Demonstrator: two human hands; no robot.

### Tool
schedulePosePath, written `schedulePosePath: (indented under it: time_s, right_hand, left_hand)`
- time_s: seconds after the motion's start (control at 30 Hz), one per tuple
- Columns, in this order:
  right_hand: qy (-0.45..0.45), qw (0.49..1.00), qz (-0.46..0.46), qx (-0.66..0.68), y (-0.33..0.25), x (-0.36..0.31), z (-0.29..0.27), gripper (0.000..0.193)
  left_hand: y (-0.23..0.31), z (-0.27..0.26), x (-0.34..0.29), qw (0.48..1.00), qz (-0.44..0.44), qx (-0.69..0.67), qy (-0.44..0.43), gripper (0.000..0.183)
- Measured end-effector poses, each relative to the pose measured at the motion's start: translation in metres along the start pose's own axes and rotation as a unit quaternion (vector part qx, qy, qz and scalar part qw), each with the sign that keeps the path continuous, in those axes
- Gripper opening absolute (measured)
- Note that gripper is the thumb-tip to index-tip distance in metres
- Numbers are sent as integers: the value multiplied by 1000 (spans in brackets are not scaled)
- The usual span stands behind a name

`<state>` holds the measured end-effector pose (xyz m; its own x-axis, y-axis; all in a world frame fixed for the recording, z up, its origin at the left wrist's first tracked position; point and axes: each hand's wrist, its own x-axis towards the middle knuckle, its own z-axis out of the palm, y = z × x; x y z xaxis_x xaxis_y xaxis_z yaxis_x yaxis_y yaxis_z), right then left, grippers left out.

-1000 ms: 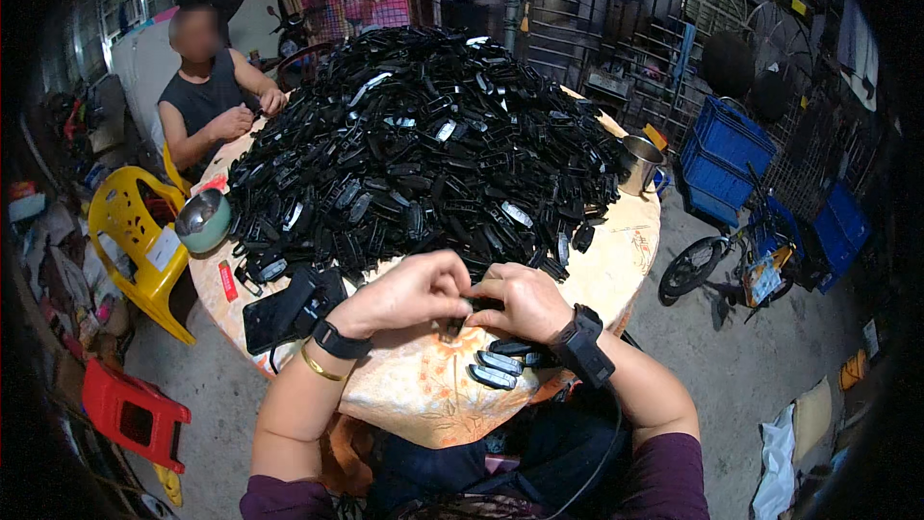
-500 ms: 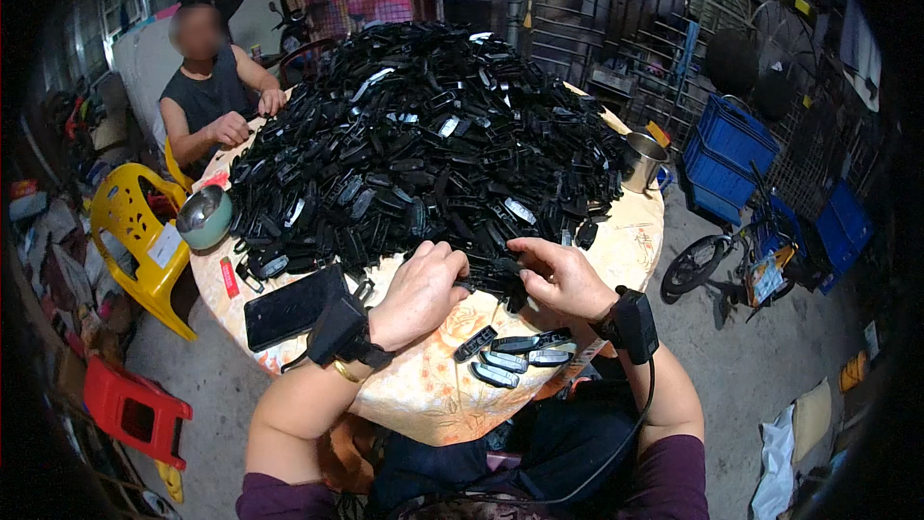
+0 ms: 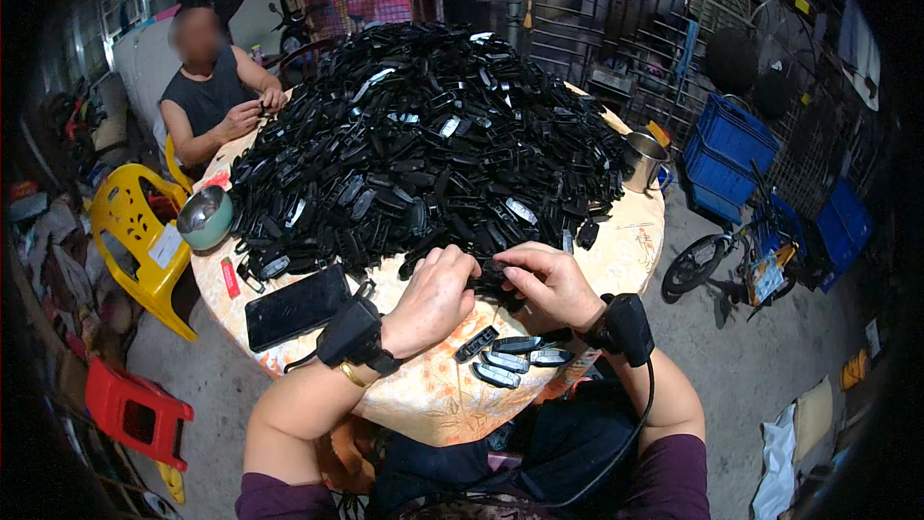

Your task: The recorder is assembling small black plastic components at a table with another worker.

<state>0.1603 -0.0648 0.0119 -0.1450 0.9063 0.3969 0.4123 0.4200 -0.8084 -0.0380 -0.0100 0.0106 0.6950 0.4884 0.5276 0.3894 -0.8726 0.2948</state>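
A big heap of small elongated black plastic pieces (image 3: 414,135) covers most of the round table (image 3: 626,250). My left hand (image 3: 435,291) is at the heap's near edge, fingers curled and closed. Close beside it, my right hand (image 3: 551,287) brings thumb and forefinger together in a pinch. Dark pieces lie between and under the fingertips, and what each hand grips is hidden. Below my hands several separate pieces (image 3: 504,362) rest on the flowered cloth, some showing grey, glossy faces. Both wrists wear black strapped devices.
A smartphone (image 3: 296,310) lies left of my left wrist. A green bowl (image 3: 205,219) and a metal mug (image 3: 643,162) stand at the table's rim. Across the left side, a person (image 3: 214,96) handles a small dark piece. Around are a yellow chair (image 3: 144,241), red stool (image 3: 138,409), blue crates (image 3: 730,149).
My hands have moved closer together, the right one shifting left. The co-worker's hands have come nearer each other. The loose pieces below my hands stay in place.
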Motion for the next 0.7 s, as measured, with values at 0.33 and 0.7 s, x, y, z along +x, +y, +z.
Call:
schedulePosePath:
  time_s: [0.33, 0.7]
  right_hand:
    - [-6, 975, 115, 189, -14, 0, 5, 21]
    - [29, 920, 145, 363, -13, -3, 15, 23]
  left_hand:
    - [1, 2, 6, 876, -171, -451, 10, 19]
    - [3, -9, 11, 780, -197, -592, 50, 32]
